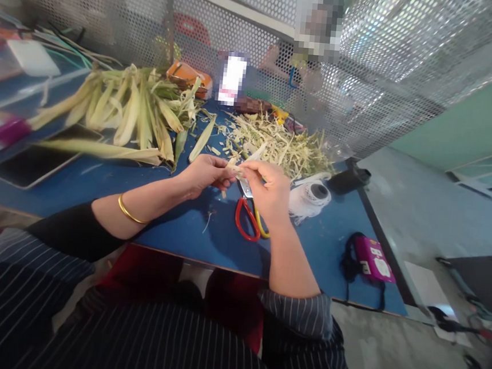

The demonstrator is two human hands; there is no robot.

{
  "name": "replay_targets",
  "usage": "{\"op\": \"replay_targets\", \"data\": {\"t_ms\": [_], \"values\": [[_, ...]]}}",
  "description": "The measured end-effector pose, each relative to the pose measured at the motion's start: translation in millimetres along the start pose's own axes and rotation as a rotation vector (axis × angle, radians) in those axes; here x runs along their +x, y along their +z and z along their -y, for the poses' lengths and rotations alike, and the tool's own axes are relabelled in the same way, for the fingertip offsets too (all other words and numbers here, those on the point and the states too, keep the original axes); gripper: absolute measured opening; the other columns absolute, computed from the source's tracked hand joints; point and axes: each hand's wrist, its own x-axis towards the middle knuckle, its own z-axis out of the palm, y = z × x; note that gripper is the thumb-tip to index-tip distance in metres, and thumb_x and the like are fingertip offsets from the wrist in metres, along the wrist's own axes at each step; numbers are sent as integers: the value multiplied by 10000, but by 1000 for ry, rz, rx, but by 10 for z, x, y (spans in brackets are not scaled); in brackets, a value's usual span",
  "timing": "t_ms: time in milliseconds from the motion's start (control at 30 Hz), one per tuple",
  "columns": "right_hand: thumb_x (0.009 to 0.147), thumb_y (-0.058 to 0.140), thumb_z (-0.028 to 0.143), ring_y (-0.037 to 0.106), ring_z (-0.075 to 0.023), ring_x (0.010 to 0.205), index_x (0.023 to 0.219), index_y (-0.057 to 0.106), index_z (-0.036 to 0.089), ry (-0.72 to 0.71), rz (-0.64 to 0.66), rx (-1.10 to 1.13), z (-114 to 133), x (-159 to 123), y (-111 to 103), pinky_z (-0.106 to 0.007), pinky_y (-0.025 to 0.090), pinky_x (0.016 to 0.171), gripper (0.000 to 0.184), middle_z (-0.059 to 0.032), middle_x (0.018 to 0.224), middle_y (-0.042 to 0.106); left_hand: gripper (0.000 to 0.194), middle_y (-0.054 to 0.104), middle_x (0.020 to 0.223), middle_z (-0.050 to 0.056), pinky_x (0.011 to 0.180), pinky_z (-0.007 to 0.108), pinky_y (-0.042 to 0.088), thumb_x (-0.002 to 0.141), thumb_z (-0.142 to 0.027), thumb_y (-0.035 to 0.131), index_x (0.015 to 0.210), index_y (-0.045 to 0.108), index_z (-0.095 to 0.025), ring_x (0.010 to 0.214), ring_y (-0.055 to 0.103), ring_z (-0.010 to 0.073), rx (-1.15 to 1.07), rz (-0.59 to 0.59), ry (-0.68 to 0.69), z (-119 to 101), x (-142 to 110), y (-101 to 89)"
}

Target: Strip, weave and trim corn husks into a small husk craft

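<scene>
Left hand (207,176): fingers curled, thumb and forefinger pinching one end of a husk strip (232,164). Right hand (268,189): back turned up, fingertips pressed together on the strip's other end; the exact finger placing is partly hidden. Husk strip: pale, short, raised above the counter (211,233) between both hands; held by the tips, presumably because so thin a piece gives a whole palm nothing to grip.

Scissors (246,192): one pair, red and yellow handles, lying below the right hand, grips toward the wearer, which seems to suit quick pick-up. Whether the hand touches them cannot be told.

Shreds (281,144): one loose heap, just beyond the hands, probably there to be in easy reach. Thread (309,200): one white spool, right of the right hand, beside a black cylinder (349,180).

Husks (132,111): one fanned pile, far left, apparently set aside to leave working room. Phone (37,157): flat, a husk across it. Purple box (375,259): right edge, black cord alongside.
</scene>
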Motion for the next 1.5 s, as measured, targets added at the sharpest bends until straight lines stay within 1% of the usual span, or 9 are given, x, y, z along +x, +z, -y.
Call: {"op": "replay_targets", "data": {"t_ms": [233, 367, 500, 767, 1000, 1133, 1300, 1433, 1500], "values": [[844, 664, 223, 638, -158, 756, 779, 685, 235, -33, 23, -112, -11, -15, 96, -369, 418, 874, 70, 27, 782, 731, 54, 615, 567, -9, 488, 201, 490, 649, -118, 727, 676, 681, -114, 493, 544, 68, -20, -33, 40, -62, -34, 35], [849, 641, 215, 641, -159, 755, 772, 685, 224, 14, -12, -85, -19, -10, 71, -345, 441, 821, 89, 8, 793, 727, 41, 656, 620, 18, 495, 212, 506, 697, -140, 714, 695, 689, -109, 492, 551, 68, 17, -58, 59, -89, -50, 47], [835, 623, 214, 628, -153, 723, 760, 684, 212, 94, -58, -34, -41, -1, 29, -302, 464, 734, 97, -2, 764, 707, 83, 663, 635, 30, 511, 224, 523, 722, -163, 707, 666, 676, -111, 497, 563, 72, 32, -52, 85, -80, -47, 47], [775, 650, 222, 573, -126, 677, 710, 693, 188, 264, -9, 88, -52, -6, 45, -262, 428, 654, 85, 9, 705, 653, 88, 662, 636, 34, 516, 215, 512, 722, -181, 714, 671, 674, -120, 491, 559, 70, 112, -47, 148, -52, -43, 58], [738, 672, 268, 467, -92, 538, 700, 680, 157, 500, 66, 424, -42, 11, 90, -251, 361, 545, 118, 29, 572, 582, 94, 623, 564, 4, 516, 201, 474, 708, -191, 697, 651, 664, -123, 497, 555, 79, 235, -25, 212, -28, -69, 81], [746, 678, 264, 546, -109, 596, 785, 678, 173, 421, 7, 282, -66, 3, 123, -256, 423, 593, 99, 17, 650, 641, 106, 640, 593, 20, 536, 216, 487, 707, -212, 703, 657, 666, -126, 504, 559, 81, 207, -21, 168, -33, -81, 93], [780, 685, 275, 596, -131, 645, 1059, 669, 232, 320, 24, 245, -80, -13, 135, -290, 476, 665, 283, 24, 710, 679, 118, 645, 587, 25, 534, 226, 476, 692, -237, 709, 665, 667, -129, 500, 561, 90, 226, -16, 171, 20, -54, 84], [814, 676, 316, 623, -160, 711, 893, 713, 235, 181, 26, 26, -51, -16, 141, -335, 476, 750, 119, 0, 745, 684, 108, 643, 568, 9, 523, 218, 433, 697, -233, 650, 684, 690, -133, 518, 575, 107, 417, -23, 239, 75, -51, 62], [809, 674, 272, 619, -171, 758, 802, 701, 221, 117, 9, -74, -30, -14, 145, -349, 467, 782, 58, -16, 784, 668, 126, 646, 570, 3, 529, 215, 415, 698, -217, 617, 709, 710, -133, 544, 584, 115, 530, -30, 270, 71, -67, 55]]}}
